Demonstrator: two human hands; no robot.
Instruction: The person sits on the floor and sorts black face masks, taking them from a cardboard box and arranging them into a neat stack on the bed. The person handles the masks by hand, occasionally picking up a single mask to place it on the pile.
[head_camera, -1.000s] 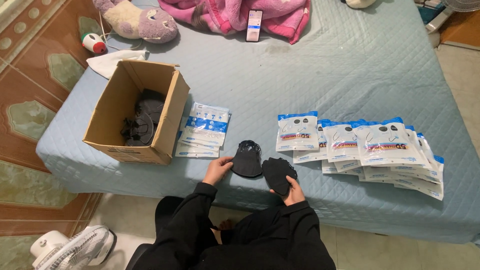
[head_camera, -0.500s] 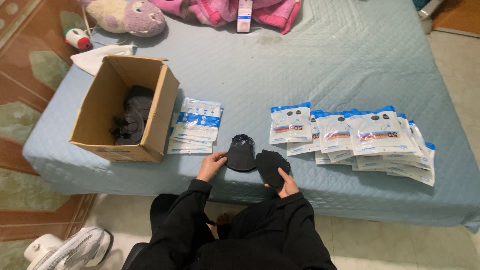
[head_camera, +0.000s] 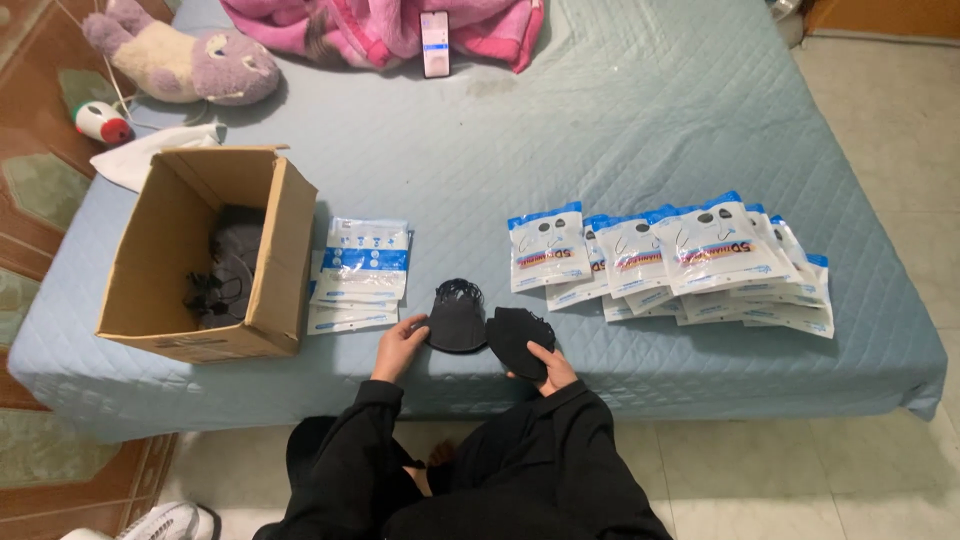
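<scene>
My left hand grips the edge of a black face mask that lies on the blue quilted mattress. My right hand holds a second black mask just beside the first, near the mattress's front edge. Left of my hands lies a small stack of flat white-and-blue pouches. To the right, several filled white-and-blue mask packets are fanned out in an overlapping row.
An open cardboard box with black masks inside stands at the front left of the mattress. A plush toy, a pink blanket and a phone lie at the back. Tiled floor lies to the right.
The view has shifted slightly and tilted down. Both hands stay at the front edge with the two black masks; the masks now lie closer together.
</scene>
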